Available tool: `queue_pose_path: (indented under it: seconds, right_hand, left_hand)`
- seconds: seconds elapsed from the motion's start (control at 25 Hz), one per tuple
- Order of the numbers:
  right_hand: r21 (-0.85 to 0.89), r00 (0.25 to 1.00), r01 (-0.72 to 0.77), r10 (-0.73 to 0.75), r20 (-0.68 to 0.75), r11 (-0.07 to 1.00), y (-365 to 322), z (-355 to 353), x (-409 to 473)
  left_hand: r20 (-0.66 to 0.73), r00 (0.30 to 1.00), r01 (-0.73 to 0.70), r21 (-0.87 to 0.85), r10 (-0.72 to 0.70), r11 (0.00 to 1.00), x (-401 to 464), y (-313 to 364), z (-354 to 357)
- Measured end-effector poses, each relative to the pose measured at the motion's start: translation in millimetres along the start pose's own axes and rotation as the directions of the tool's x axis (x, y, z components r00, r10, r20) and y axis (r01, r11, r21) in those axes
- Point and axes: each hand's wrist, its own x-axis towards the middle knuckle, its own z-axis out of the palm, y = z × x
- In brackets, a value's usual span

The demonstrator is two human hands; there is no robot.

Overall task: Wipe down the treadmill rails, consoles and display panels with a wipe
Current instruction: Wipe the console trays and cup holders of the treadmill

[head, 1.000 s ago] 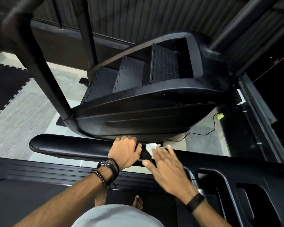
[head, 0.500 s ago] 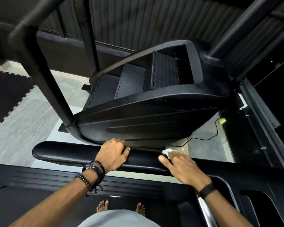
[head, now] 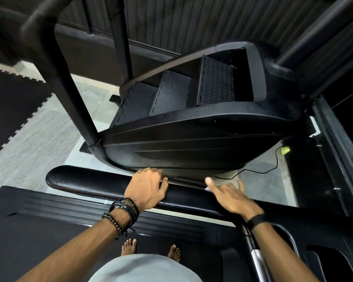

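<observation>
- Left hand [head: 146, 188]: curled over the padded rail [head: 94, 183], gripping it.
- Right hand [head: 231, 195]: fingers straight, pressing flat on the rail's right stretch.
- Wipe [head: 207, 188]: only a white sliver shows under that palm.
- Progress: judged early; console [head: 314, 249] apparently unwiped, display panels out of sight.

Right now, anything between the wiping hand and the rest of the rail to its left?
Yes. The left hand grips the padded rail directly left of the right hand, which presses the barely visible wipe. Beyond it the rail looks bare.
</observation>
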Motion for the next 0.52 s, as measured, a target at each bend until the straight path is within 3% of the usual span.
queue_pose_path:
  seconds: [0.08,0.16,0.24,0.32,0.52]
  right_hand:
    - [0.024,0.998,-0.032,0.03,0.049,0.999,-30.1,4.5,23.5]
    - [0.094,0.997,0.035,-0.042,0.07,0.995,-47.0,7.4,29.4]
    - [0.219,0.989,0.112,-0.129,0.066,0.969,-35.8,-0.2,11.0]
    - [0.314,0.991,0.066,-0.099,0.093,0.947,-4.8,-11.7,-0.7]
    - [0.139,0.985,-0.089,0.066,0.158,0.986,-16.8,-9.0,28.5]
  left_hand:
    - [0.005,1.0,0.004,-0.006,-0.004,1.0,-0.4,-0.2,-1.0]
    - [0.005,1.0,0.0,-0.005,0.0,1.0,-1.0,-0.1,-2.4]
    - [0.0,1.0,0.004,-0.01,-0.004,1.0,-0.6,0.6,-3.5]
    - [-0.022,0.999,0.028,-0.015,-0.028,0.999,0.0,0.8,-1.8]
    - [-0.022,0.999,0.038,-0.021,-0.038,0.999,0.0,-0.7,0.5]
